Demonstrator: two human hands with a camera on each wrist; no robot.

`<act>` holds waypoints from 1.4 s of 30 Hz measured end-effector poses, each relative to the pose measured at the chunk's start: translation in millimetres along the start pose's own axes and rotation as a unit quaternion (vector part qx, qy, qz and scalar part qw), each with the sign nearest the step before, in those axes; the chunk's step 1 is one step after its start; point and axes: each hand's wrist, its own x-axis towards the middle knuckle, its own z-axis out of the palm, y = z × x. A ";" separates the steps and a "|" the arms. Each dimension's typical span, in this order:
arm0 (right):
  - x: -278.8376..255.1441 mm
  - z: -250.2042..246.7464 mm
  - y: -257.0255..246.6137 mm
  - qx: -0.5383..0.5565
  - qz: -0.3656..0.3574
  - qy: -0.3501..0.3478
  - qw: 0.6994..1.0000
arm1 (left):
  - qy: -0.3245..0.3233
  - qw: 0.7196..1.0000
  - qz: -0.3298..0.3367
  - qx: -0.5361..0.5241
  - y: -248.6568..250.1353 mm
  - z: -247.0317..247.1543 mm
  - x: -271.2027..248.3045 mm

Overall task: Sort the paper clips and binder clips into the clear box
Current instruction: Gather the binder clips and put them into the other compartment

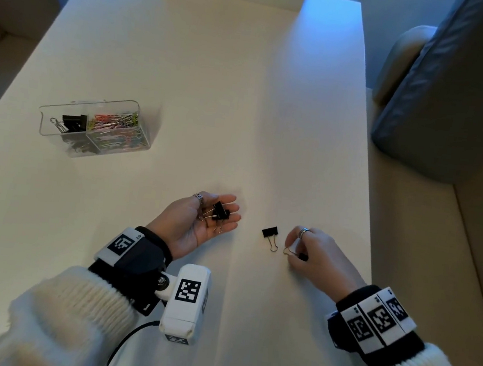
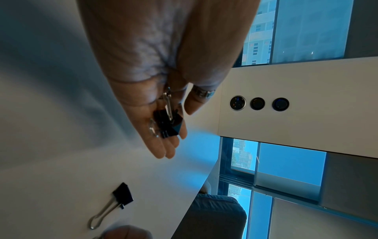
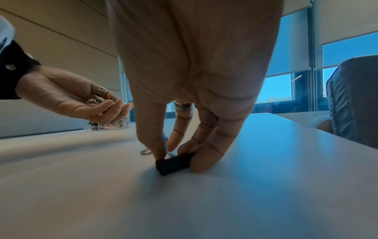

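Observation:
My left hand (image 1: 227,223) lies palm up just above the white table (image 1: 213,103), fingers relaxed, with a few black binder clips (image 1: 219,211) resting on the palm; they show as dark binder clips (image 2: 166,125) in the left wrist view. My right hand (image 1: 293,251) pinches another black binder clip (image 3: 174,164) that sits on the table, thumb on one side and fingers on the other. A third loose binder clip (image 1: 270,235) lies on the table between my hands. The clear box (image 1: 94,130) stands far left, with black clips in its left compartment and coloured paper clips in its right.
Beige seats flank the table, and a grey-blue cushion (image 1: 445,95) leans at the right. A white panel (image 2: 296,103) with three round buttons stands at the table's far end. The table's right edge runs close to my right wrist.

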 end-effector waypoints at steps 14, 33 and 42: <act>-5.2 4.5 -20.1 0.044 0.019 0.071 0.996 | -0.003 0.999 -0.035 -0.005 -8.7 -12.0 -4.4; 15.0 5.8 -31.4 0.052 0.017 0.111 0.992 | -0.055 0.995 -0.086 -0.007 -5.0 -10.9 -8.1; 26.5 27.5 -33.2 0.029 0.027 0.109 0.993 | -0.042 0.996 -0.082 -0.020 -0.2 -19.4 -5.2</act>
